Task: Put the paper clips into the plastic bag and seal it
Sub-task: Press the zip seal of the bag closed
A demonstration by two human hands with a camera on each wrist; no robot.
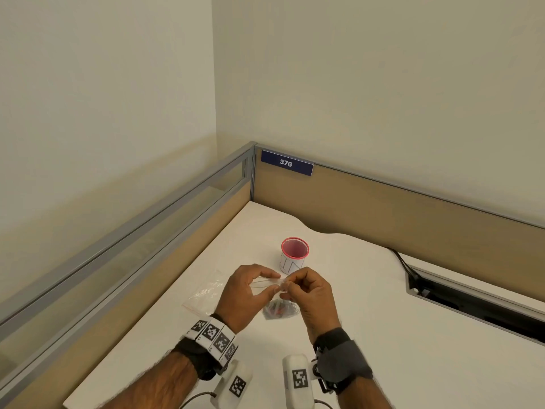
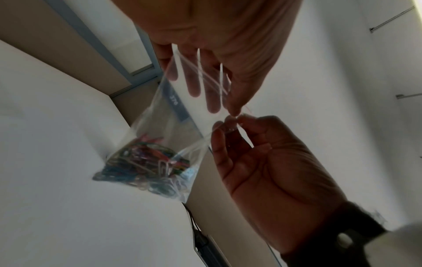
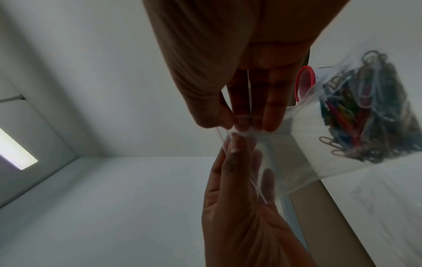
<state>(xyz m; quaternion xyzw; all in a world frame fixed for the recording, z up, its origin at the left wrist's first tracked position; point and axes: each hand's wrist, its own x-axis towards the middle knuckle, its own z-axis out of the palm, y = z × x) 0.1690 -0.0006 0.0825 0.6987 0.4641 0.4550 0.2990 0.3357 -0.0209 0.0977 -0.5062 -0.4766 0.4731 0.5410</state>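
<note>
1. The plastic bag (image 1: 272,293) hangs above the table (image 1: 383,335), with the coloured paper clips (image 2: 146,166) heaped in its bottom.
2. My left hand (image 1: 246,293) pinches the bag's top edge at one end.
3. My right hand (image 1: 309,293) pinches the same edge, fingertips almost meeting the left's.
4. A red mesh cup (image 1: 295,252) stands behind; a second clear bag (image 1: 205,292) lies left.

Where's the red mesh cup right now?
In the head view, the red mesh cup stands upright on the white desk, just beyond both hands, toward the partition corner.
</note>
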